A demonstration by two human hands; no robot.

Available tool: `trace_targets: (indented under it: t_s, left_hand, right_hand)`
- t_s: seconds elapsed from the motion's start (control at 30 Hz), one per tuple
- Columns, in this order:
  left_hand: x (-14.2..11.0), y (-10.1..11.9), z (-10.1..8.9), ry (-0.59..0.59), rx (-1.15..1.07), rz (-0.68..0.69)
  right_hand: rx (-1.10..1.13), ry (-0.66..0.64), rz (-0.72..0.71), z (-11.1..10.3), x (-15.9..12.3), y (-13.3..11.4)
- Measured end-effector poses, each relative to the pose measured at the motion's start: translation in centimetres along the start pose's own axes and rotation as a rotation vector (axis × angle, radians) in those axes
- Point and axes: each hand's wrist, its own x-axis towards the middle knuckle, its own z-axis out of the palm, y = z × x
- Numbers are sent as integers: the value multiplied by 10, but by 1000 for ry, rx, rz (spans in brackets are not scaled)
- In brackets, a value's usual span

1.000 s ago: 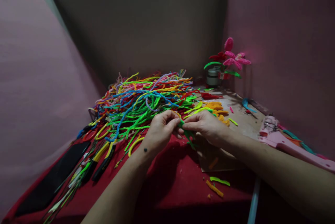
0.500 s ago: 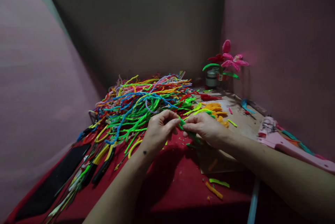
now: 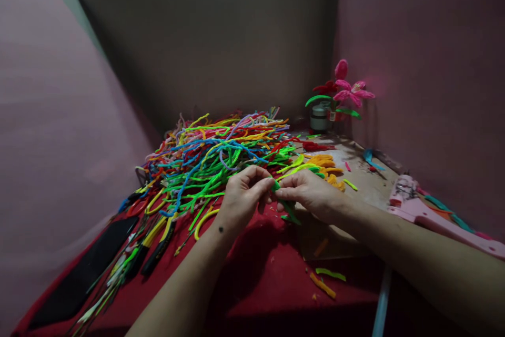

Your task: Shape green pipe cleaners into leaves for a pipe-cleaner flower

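My left hand (image 3: pixel 241 197) and my right hand (image 3: pixel 311 193) meet over the red cloth (image 3: pixel 256 274), both pinching a short dark green pipe cleaner piece (image 3: pixel 287 206). Its upper end sits between the fingertips of both hands and its lower end curls down under my right hand. Just behind the hands lies a big heap of pipe cleaners (image 3: pixel 215 155) in many colours, mostly green, blue, yellow and red.
A pink and red pipe cleaner flower (image 3: pixel 346 89) stands in a small jar (image 3: pixel 319 116) at the back right corner. A pink glue gun (image 3: pixel 426 216) lies at right. Cut orange pieces (image 3: pixel 325 163), pliers (image 3: pixel 155 245) and a black flat object (image 3: pixel 82 268) lie around. Cardboard walls enclose the table.
The hands have stayed together at the same spot, working the green piece; its lower end has shifted slightly under my right hand. The view has barely moved.
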Motion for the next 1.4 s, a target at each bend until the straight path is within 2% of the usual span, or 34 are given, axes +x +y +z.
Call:
trace_targets:
  t_s: [0.1,0.33,0.43,0.5,0.67,0.77,0.9,1.07,1.2,1.4]
  left_hand:
    - [1,0,0,-54,1,-41]
    - [-1,-6,4,89,-24,10]
    - [0,-5,5,73,-54,-2]
    - [0,-7,5,45,-62,-10]
    - [2,-14,1,56,149,86]
    - [1,-16,-2,45,281,146]
    - [1,-17,-2,23,311,139]
    - [1,-12,2,41,171,56]
    - [3,-3,2,56,-57,-73]
    - [5,-12,0,-133,-255,-208]
  right_hand:
    - [-35,3,11,1,0,0]
    - [-113,26,13,7,-4,-5]
    - [-169,61,-2,8,-5,-6]
    - [-175,41,3,8,-5,-4]
    - [-152,12,52,8,-1,0]
    - [-48,-8,7,8,0,1]
    - [-42,-26,-41,5,3,4]
    - [-6,20,-64,1,4,7]
    - [111,133,-82,0,4,4]
    - [328,200,-109,-2,8,6]
